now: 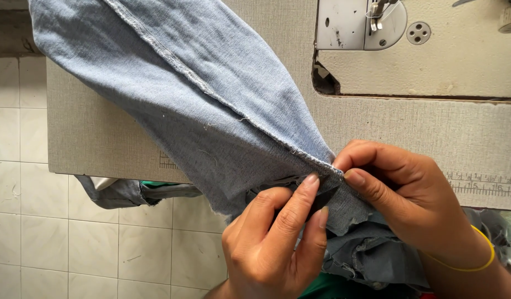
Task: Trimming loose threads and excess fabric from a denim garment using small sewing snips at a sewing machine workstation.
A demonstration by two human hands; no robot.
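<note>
A long piece of light blue denim (200,94) with a stitched seam runs from the top left down to my hands at the table's near edge. My left hand (277,238) pinches a small dark tool against the fabric's lower end, the thumb pressed by the seam. My right hand (399,194), with a yellow band on the wrist, grips the denim's seam edge between thumb and fingers, just right of the left hand. More crumpled denim (372,254) lies bunched below both hands.
A beige sewing table (95,133) has a ruler printed on its near edge (483,185). The sewing machine bed with metal needle plate (361,25) sits at the top right. Pale floor tiles (56,238) show at the left.
</note>
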